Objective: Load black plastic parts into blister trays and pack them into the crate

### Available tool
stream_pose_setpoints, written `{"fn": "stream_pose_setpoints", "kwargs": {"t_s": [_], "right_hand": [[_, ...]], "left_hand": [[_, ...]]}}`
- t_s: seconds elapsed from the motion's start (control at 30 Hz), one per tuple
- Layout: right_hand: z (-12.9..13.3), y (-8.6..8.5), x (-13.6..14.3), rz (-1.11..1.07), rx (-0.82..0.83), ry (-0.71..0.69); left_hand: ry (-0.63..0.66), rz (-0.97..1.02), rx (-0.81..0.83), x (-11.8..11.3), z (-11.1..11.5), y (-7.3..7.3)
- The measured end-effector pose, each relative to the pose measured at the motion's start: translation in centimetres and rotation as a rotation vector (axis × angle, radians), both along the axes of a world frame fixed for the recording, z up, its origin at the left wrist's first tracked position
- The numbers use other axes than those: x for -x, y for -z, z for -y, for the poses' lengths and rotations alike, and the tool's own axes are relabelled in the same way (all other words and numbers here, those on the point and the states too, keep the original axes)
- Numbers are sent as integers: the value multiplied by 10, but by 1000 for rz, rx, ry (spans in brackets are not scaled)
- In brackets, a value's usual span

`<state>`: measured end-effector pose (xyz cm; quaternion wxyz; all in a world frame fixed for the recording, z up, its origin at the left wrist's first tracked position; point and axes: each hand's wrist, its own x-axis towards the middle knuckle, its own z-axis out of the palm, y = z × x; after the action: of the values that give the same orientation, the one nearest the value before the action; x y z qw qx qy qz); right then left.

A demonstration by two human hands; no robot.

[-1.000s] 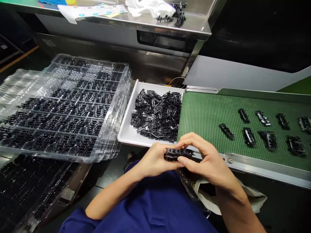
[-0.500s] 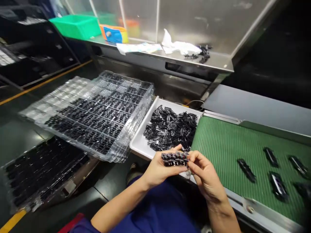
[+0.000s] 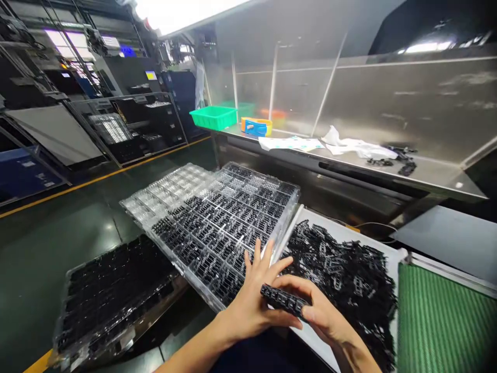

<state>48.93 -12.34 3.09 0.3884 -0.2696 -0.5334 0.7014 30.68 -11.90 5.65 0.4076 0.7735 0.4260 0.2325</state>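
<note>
A short row of black plastic parts (image 3: pixel 282 299) sits between the thumb and fingers of my right hand (image 3: pixel 324 311). My left hand (image 3: pixel 252 295) has its fingers spread, with the near end of the row close against its palm; whether they touch I cannot tell. Beneath my hands is a white tray (image 3: pixel 324 348) heaped with loose black plastic parts (image 3: pixel 341 264). Just beyond my left fingertips lies a clear plastic blister tray (image 3: pixel 182 259), its compartments largely filled with rows of similar black parts.
Another clear tray of black parts (image 3: pixel 116 290) lies lower at left. A green conveyor belt (image 3: pixel 442 311) runs at right. On the metal shelf (image 3: pixel 438 181) behind stand a green bin (image 3: pixel 215 118), a blue and orange tape roll (image 3: pixel 256 127) and a white cloth (image 3: pixel 353 146).
My view has swung left and up. My left fingers have opened out from the row of black parts, which my right hand now grips. Both hands are nearer the blister tray.
</note>
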Motion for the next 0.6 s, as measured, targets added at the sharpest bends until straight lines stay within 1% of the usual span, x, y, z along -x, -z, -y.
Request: {"fn": "stream_pose_setpoints", "kwargs": {"t_s": [0.07, 0.13, 0.2, 0.23, 0.27, 0.33, 0.4, 0.47, 0.53, 0.6], "right_hand": [[-20, -1, 31, 25, -35, 46], [-46, 0, 59, 117, -98, 103], [-84, 3, 75, 250, -179, 187], [-108, 4, 78, 320, -218, 240], [-137, 4, 76, 388, -253, 301], [-202, 2, 63, 541, -320, 448], [-268, 0, 44, 739, -383, 610], [-325, 2, 27, 927, -424, 697], [-367, 8, 17, 1084, -462, 710], [-392, 20, 14, 1202, -507, 673]], "left_hand": [[-10, 12, 9, 24, -24, 0], [-20, 35, 39, 48, -50, 0], [-40, 41, 68, 72, -74, -1], [-56, 41, 72, 85, -84, -2], [-74, 43, 71, 98, -91, -2], [-118, 67, 60, 127, -100, 1], [-174, 108, 43, 158, -101, 9], [-229, 141, 9, 188, -100, 20], [-284, 155, -36, 215, -99, 31], [-356, 152, -63, 237, -100, 35]]}}
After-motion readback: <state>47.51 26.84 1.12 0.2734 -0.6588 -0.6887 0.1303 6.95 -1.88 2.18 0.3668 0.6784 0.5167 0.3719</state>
